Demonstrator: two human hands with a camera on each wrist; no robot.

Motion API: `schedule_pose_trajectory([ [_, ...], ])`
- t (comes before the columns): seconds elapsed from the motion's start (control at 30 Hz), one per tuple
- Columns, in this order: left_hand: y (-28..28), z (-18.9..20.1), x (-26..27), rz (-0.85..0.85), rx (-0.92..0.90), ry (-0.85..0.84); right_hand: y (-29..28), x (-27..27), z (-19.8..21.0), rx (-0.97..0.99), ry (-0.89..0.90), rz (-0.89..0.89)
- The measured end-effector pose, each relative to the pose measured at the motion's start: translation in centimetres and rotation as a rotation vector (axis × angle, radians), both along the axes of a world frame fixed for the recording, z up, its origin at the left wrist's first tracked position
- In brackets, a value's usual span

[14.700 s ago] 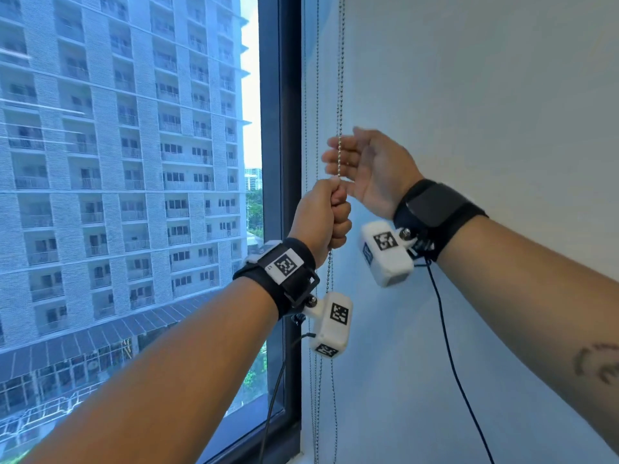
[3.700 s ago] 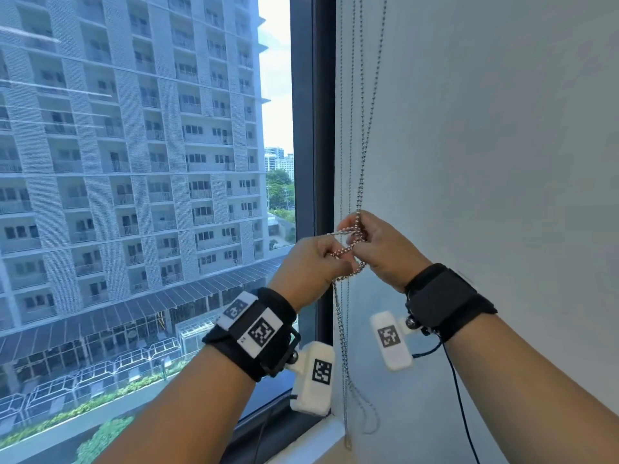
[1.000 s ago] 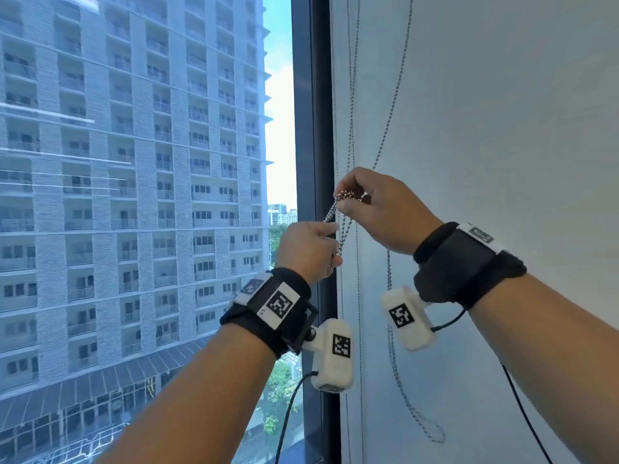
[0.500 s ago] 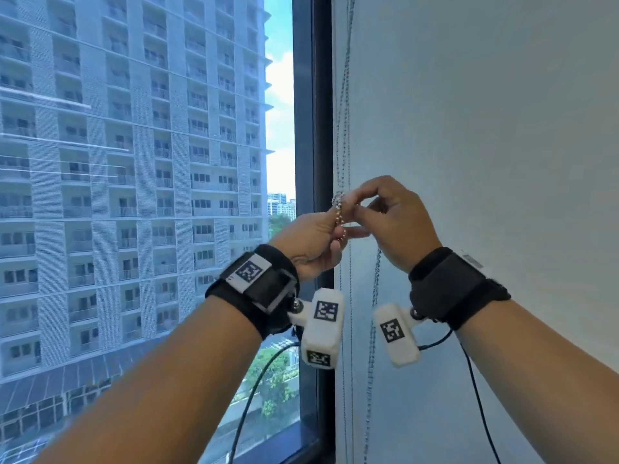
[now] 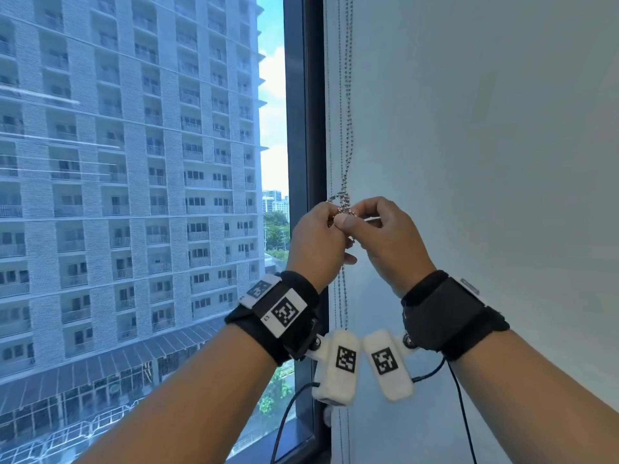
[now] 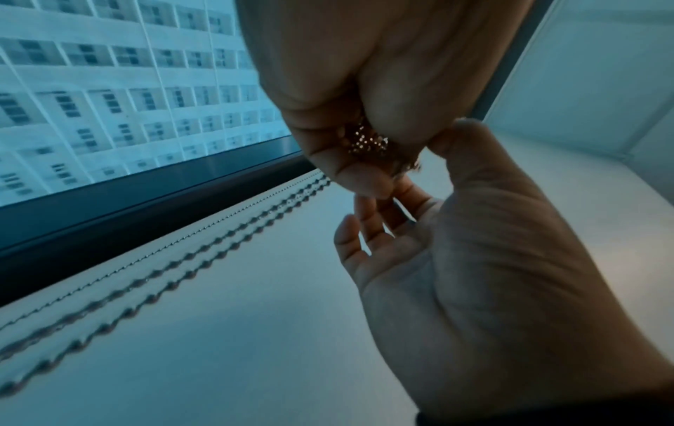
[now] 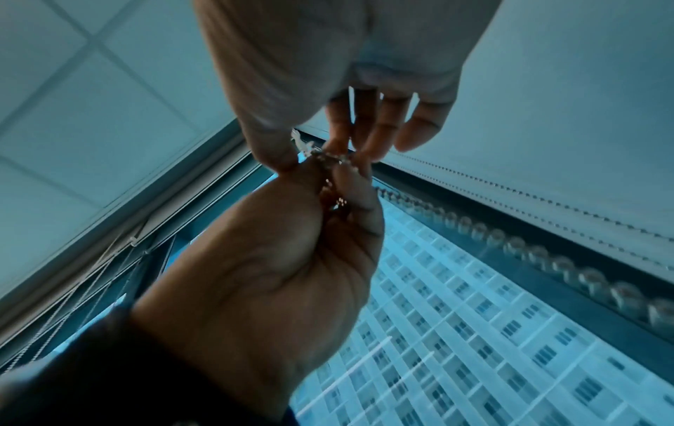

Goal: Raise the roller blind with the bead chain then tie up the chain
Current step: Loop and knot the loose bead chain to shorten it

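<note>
The metal bead chain [image 5: 348, 122] hangs in strands down the white wall beside the window frame. At chest height it is bunched into a small knot [image 5: 341, 206]. My left hand [image 5: 330, 218] and right hand [image 5: 355, 218] meet there, each pinching the bunched chain between thumb and fingertips. The left wrist view shows the beads [image 6: 366, 141] gathered under my left fingers, with the right hand [image 6: 452, 150] pinching from the side. In the right wrist view the chain [image 7: 326, 157] crosses between both pinches. Slack strands [image 5: 341, 296] drop below the hands. The window glass in view is uncovered.
A dark window frame [image 5: 303, 128] runs vertically just left of the chain. A plain white wall [image 5: 485, 145] fills the right side. Black cables [image 5: 464, 413] hang from the wrist cameras. A tall apartment block shows through the glass [image 5: 134, 162].
Over the last second both hands came together on the chain and the wide loop trailing to the right was drawn in. The bunch is now small and tight between the fingertips.
</note>
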State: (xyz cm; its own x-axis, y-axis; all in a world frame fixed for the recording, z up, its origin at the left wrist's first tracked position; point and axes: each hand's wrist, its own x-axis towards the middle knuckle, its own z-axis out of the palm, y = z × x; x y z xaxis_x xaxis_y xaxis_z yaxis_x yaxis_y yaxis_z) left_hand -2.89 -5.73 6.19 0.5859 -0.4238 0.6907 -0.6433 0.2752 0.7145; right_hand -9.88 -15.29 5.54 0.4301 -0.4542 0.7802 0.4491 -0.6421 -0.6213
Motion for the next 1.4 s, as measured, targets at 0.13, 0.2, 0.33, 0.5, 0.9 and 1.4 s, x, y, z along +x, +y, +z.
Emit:
schedule_pose_trajectory([
  [0.13, 0.0, -0.4, 0.0, 0.01, 0.032, -0.101, -0.6, -0.5, 0.8, -0.005, 0.035, -0.025],
  [0.2, 0.1, -0.3, 0.2, -0.044, 0.064, -0.084, -1.0, -0.7, 1.3, -0.096, 0.077, -0.113],
  [0.33, 1.0, 0.5, 0.9, -0.223, 0.127, -0.019, -2.0, -1.5, 1.6, -0.065, 0.191, 0.002],
  [0.5, 2.0, 2.2, 1.1, -0.377, 0.031, 0.327, -2.1, -1.9, 1.0, -0.05, 0.254, 0.181],
  [0.9, 3.0, 0.1, 1.8, -0.648, 0.158, 0.546, -5.1, -0.9, -0.7, 0.025, 0.271, 0.16],
  [1.4, 2.6, -3.9, 2.7, -0.741, 0.602, 0.199, -6.4, -0.6, -2.5, 0.103, 0.307, 0.176],
])
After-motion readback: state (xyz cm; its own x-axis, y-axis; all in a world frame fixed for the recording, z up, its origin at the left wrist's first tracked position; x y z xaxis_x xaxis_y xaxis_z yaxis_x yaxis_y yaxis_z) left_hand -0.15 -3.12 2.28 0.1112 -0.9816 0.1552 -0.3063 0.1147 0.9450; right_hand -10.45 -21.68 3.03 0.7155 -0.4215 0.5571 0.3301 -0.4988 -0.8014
